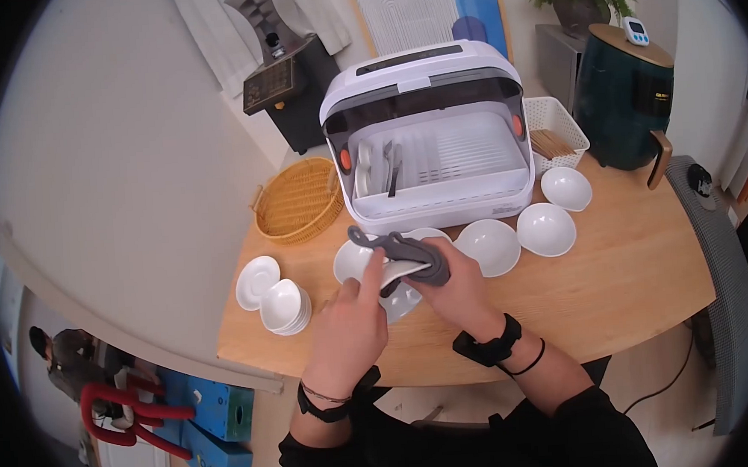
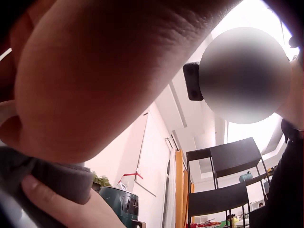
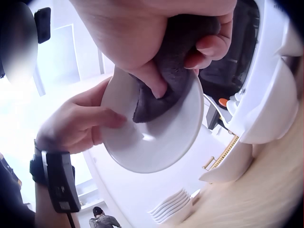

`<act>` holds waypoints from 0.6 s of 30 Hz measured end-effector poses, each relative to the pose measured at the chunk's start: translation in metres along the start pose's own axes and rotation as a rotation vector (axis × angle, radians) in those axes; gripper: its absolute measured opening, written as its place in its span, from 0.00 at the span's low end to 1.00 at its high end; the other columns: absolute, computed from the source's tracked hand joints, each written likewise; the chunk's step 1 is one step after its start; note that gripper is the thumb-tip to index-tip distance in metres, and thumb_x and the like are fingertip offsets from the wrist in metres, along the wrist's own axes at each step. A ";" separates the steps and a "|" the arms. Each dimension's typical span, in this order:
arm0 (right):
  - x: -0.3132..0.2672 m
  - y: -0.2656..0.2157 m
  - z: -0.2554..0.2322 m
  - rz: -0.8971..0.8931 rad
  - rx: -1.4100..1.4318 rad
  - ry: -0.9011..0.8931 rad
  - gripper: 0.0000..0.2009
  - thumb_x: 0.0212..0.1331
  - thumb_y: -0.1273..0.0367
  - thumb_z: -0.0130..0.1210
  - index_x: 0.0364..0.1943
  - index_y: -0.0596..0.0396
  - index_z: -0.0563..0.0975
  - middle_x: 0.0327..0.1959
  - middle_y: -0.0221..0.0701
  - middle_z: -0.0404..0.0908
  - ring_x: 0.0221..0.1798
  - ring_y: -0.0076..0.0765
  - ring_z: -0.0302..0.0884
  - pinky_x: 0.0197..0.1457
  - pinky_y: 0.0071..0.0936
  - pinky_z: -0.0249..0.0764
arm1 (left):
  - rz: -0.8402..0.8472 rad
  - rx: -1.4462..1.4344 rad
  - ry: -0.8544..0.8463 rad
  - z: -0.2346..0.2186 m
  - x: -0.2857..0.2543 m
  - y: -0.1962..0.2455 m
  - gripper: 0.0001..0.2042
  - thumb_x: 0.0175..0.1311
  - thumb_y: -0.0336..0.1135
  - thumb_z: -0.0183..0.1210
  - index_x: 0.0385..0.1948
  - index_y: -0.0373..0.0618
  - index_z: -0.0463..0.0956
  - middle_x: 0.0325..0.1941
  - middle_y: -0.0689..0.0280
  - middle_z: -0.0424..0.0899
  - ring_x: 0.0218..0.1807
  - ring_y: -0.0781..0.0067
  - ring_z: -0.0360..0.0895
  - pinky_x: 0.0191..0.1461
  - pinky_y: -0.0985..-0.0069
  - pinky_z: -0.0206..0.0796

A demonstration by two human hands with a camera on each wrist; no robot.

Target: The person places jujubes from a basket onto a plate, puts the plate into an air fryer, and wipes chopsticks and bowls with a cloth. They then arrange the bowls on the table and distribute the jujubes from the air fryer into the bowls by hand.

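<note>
Left end of the bench [image 1: 618,304]: a stack of white bowls [image 1: 286,312]. Next, your left hand [image 1: 346,342] pinches the held bowl [image 3: 166,147] near its rim, thumb on the inner face. That bowl is raised above the bench, tilted, between your hands; expect it light, stiff, smooth enough to slip, perhaps breakable. Best hold: rim between thumb and fingers, clear of the cloth. Right of that, your right hand [image 1: 464,301] grips the grey cloth [image 1: 428,256], thumb pressing it inside the bowl; likely soft, easily bunched. Farther right, loose bowls [image 1: 488,248] sit near one another.
</note>
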State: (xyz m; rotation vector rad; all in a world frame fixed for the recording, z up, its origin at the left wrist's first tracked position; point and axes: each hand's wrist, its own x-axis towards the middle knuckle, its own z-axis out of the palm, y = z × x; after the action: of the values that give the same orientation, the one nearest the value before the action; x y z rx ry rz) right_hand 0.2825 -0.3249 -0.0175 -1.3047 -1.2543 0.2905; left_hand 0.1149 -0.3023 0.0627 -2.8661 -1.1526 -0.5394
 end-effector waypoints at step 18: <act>0.001 0.009 0.005 0.225 0.482 0.021 0.22 0.53 0.65 0.70 0.50 0.54 0.76 0.41 0.36 0.85 0.45 0.39 0.85 0.47 0.30 0.78 | 0.043 -0.244 0.220 0.011 -0.001 0.000 0.30 0.54 0.20 0.54 0.63 0.39 0.62 0.43 0.49 0.78 0.38 0.43 0.79 0.39 0.57 0.71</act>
State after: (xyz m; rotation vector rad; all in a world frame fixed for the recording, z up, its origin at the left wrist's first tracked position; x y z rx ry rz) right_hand 0.2832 -0.3179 -0.0257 -1.0232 -0.9410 0.6924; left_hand 0.1179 -0.3017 0.0523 -2.9193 -1.0550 -1.0306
